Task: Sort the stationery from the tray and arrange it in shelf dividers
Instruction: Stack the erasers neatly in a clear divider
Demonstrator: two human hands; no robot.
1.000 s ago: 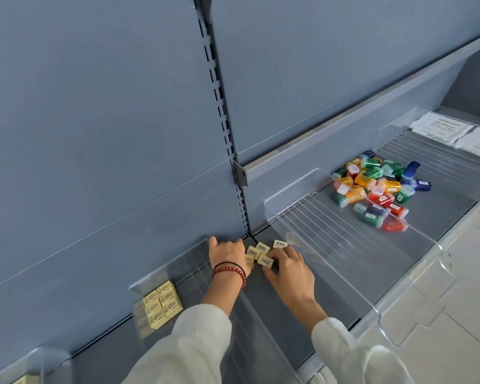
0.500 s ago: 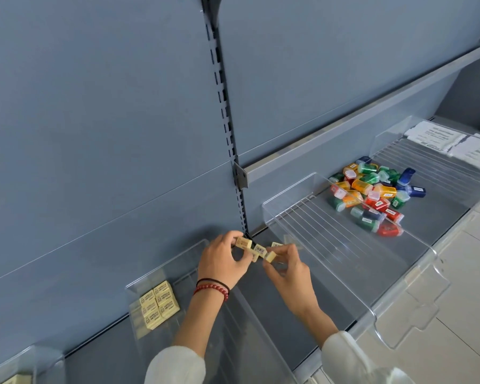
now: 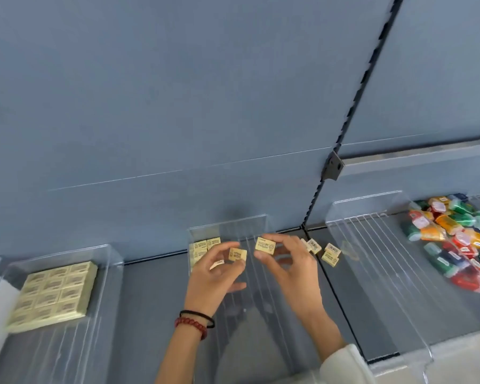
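"Above the middle divider (image 3: 227, 225), what do you see from your end?"

"I see two small cream erasers held up side by side, a gap between them. The left hand (image 3: 214, 275) pinches the first eraser (image 3: 237, 254) between thumb and curled fingers. Another cream piece (image 3: 216, 265) shows under those fingers, though I can't tell how it is held. The right hand (image 3: 291, 270) pinches the second eraser (image 3: 264, 246) between thumb and forefinger, its other fingers loosely curled."

"And the rest of the stock?"

"A few stored erasers (image 3: 205, 245) sit at the back of that divider, and loose erasers (image 3: 330, 253) lie on the shelf just right of it. A tidy block (image 3: 53, 295) fills the left divider (image 3: 108, 253). The right divider (image 3: 372, 200) holds a heap of coloured packets (image 3: 455, 239). A bead bracelet (image 3: 191, 325) rings the left wrist."
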